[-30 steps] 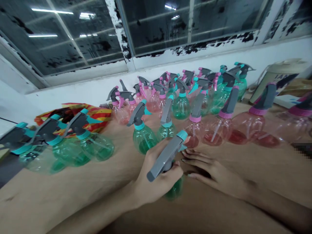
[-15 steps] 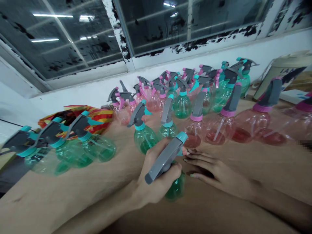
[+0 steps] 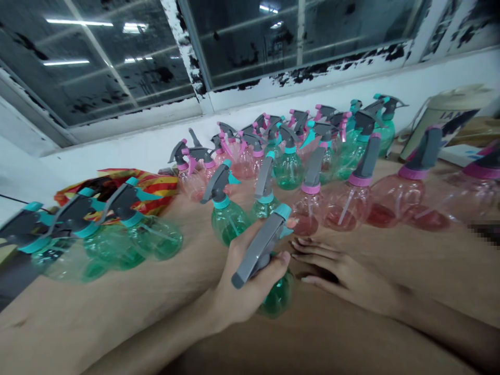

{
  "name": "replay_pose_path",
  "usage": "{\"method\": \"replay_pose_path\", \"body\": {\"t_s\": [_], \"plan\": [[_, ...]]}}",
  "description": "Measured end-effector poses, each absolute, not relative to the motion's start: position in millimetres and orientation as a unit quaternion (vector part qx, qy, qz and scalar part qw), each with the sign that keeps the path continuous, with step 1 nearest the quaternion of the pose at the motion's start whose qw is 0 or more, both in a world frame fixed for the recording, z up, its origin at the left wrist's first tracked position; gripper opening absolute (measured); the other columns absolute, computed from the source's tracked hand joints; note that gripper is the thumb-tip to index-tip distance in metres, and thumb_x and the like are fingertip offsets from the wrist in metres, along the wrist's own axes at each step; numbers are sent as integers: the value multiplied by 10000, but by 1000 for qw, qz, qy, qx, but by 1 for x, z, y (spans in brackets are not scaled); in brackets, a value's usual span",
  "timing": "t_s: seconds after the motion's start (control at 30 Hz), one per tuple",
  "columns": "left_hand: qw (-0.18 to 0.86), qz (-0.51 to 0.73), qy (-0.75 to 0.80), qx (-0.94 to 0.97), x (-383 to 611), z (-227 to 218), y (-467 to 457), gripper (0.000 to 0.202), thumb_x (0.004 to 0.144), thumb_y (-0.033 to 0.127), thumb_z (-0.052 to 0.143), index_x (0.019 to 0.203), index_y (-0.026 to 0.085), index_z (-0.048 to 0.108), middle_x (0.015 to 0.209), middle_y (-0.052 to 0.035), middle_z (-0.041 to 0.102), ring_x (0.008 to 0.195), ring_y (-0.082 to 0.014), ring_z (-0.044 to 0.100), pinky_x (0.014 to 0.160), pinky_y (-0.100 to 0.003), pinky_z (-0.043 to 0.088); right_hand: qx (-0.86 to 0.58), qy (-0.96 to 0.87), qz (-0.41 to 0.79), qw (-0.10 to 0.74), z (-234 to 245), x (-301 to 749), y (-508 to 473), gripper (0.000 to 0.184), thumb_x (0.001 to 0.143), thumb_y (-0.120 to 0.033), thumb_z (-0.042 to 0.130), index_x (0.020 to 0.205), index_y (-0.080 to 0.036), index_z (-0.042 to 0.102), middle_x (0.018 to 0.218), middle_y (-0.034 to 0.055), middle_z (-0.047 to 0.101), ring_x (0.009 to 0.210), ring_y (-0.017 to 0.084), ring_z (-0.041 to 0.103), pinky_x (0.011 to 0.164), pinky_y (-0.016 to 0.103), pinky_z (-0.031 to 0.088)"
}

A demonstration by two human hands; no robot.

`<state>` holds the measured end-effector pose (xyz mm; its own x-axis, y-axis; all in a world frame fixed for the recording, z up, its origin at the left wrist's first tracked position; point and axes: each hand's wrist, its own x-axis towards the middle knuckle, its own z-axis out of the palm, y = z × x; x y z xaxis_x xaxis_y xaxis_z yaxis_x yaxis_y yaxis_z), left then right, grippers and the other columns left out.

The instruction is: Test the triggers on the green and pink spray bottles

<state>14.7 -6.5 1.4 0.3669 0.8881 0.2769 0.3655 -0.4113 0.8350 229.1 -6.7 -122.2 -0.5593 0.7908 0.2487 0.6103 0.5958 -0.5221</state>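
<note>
My left hand (image 3: 246, 281) is wrapped round the neck of a green spray bottle (image 3: 279, 296), below its grey trigger head with a teal nozzle. The nozzle points away and to the right. Just right of this bottle, my right hand (image 3: 347, 273) rests on the table (image 3: 234, 349) with its fingers stretched out and holds nothing. Beyond my left hand stand two more green spray bottles, one (image 3: 228, 221) at the left and one (image 3: 265, 205) partly hidden behind my fingers. A clear pink spray bottle (image 3: 307, 216) with red liquid is beyond my right fingertips.
Several green bottles (image 3: 156, 239) stand in a group at the left, before a red and yellow bag (image 3: 164, 190). Pink bottles (image 3: 347, 213) line the right side. Many more crowd the back by the white wall (image 3: 136, 140). A cream container (image 3: 441, 120) stands at the far right.
The whole view has shifted slightly. My left hand keeps its hold on the green spray bottle, and my right hand lies as before beside it.
</note>
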Motion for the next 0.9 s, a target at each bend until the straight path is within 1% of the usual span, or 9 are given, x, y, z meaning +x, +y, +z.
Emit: {"method": "replay_pose_path", "body": {"t_s": [0.07,0.13,0.2,0.4,0.57,0.63,0.77,0.9], "plan": [[371,377,400,748,16,3,-8,247,768,189,553,1003,226,618,876,-15,690,705,-164,642,703,-292,561,-399,-863,195,241,-123,229,-6,466,900,-426,510,1342,-285,469,1408,24,475,1315,220,394,1092,444,339],[387,375,395,744,17,5,-9,266,777,166,560,1035,216,604,1017,-39,687,864,-175,662,818,-297,553,-398,-863,193,242,-124,230,-6,466,898,-424,514,1343,-295,464,1408,19,475,1312,221,398,1090,446,341],[385,376,397,744,18,6,-9,281,777,154,562,1050,209,598,1061,-49,684,929,-180,660,848,-296,547,-400,-864,190,241,-124,230,-6,468,899,-421,513,1347,-297,459,1409,16,473,1312,221,398,1090,450,342],[368,380,410,743,18,4,-8,262,741,137,548,988,203,605,959,-42,698,850,-178,671,794,-291,553,-409,-862,189,232,-123,230,-7,458,899,-431,507,1332,-284,479,1403,14,482,1311,216,401,1092,448,341],[388,378,395,742,18,5,-8,267,730,126,531,976,212,582,985,-42,686,850,-177,661,776,-301,543,-414,-860,193,227,-121,229,-7,450,897,-438,507,1320,-282,495,1404,10,481,1311,211,400,1093,434,343],[383,375,390,748,16,4,-7,244,733,137,530,956,220,586,934,-33,679,837,-182,648,761,-311,532,-418,-860,191,223,-121,229,-7,450,898,-440,505,1318,-281,496,1406,8,478,1312,207,399,1093,429,345],[359,375,398,756,13,1,-6,155,728,169,529,866,221,577,750,1,627,683,-173,596,652,-308,502,-413,-864,183,224,-124,230,-6,461,899,-439,503,1330,-276,481,1414,10,468,1314,203,395,1092,431,345],[360,376,407,751,14,2,-8,102,719,171,510,792,225,556,706,18,594,629,-158,560,618,-295,482,-412,-861,186,233,-123,229,-6,457,896,-432,511,1327,-280,486,1404,13,481,1311,206,400,1092,429,346]]}}
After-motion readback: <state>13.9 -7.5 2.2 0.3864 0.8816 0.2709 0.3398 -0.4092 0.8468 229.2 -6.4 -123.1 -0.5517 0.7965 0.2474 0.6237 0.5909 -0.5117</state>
